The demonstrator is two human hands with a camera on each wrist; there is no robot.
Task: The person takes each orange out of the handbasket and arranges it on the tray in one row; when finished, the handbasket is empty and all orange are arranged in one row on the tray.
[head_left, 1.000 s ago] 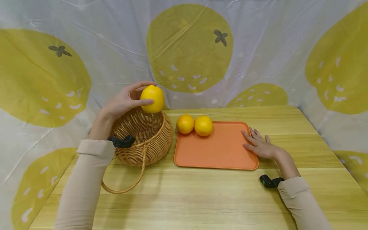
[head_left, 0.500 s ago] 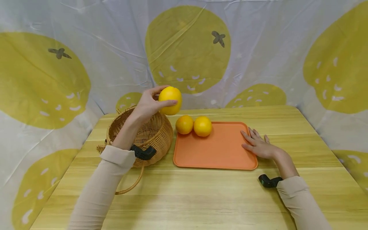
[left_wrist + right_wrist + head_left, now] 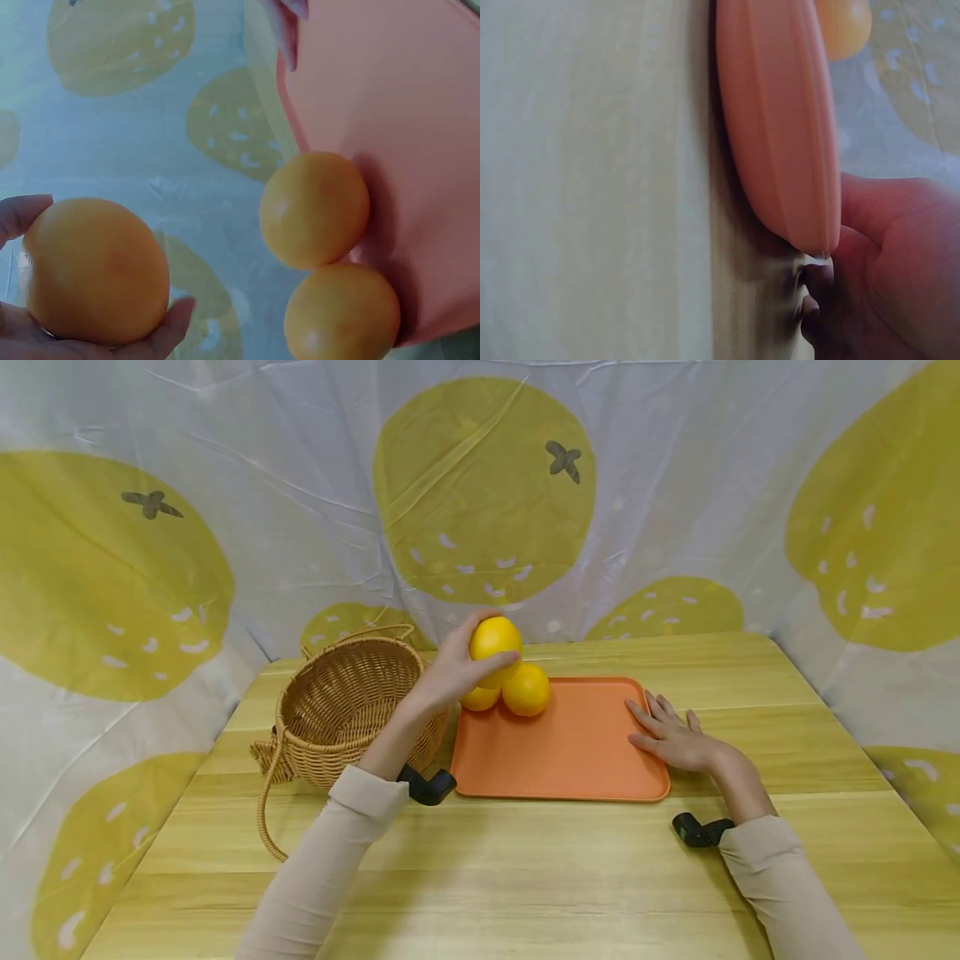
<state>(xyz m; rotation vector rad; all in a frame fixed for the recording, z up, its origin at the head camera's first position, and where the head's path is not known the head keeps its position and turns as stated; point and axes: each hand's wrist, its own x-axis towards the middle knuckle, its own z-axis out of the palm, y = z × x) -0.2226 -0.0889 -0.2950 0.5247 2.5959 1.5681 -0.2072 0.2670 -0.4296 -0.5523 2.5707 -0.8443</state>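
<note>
My left hand (image 3: 452,670) grips an orange (image 3: 493,642) with thumb and fingers, raised above the tray's far left corner. In the left wrist view the held orange (image 3: 97,271) is apart from the other two. Those two sit side by side on the coral tray (image 3: 588,747): one orange (image 3: 527,690) in full sight, another orange (image 3: 480,698) partly covered by the held one in the head view. My right hand (image 3: 678,745) rests on the tray's right edge, fingers extended. In the right wrist view the thumb lies against the tray rim (image 3: 826,150).
A wicker basket (image 3: 318,766) stands left of the tray, its opening upward, partly behind my left forearm. One looped handle (image 3: 264,818) hangs at its front left. The wooden table (image 3: 570,868) meets a lemon-printed cloth (image 3: 660,485) behind.
My left hand has carried the orange rightward from above the basket, then lower over the tray's left end. The basket handle has swung left. My right hand stays in place.
</note>
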